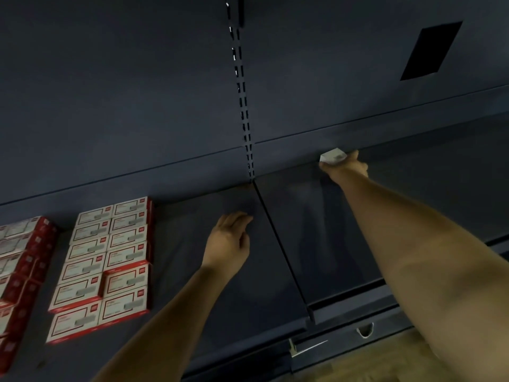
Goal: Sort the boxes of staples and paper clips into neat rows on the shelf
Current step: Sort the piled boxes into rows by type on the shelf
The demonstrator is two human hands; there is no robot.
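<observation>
On the left part of the dark blue shelf [192, 285], red-and-white boxes [107, 260] lie flat in two neat columns, several deep. More of the same boxes [19, 260] are stacked at the far left edge, partly cut off. My right hand [345, 168] reaches to the back of the right shelf section and grips a small white box [333, 155] against the back wall. My left hand [230, 241] hovers over bare shelf near the seam between the two sections, fingers loosely curled, holding nothing.
A slotted upright rail [242, 100] runs up the back panel above the seam between the shelf sections. A dark rectangular cut-out [431, 51] sits in the upper right of the panel. Wooden floor [371, 362] shows below the shelf's front edge.
</observation>
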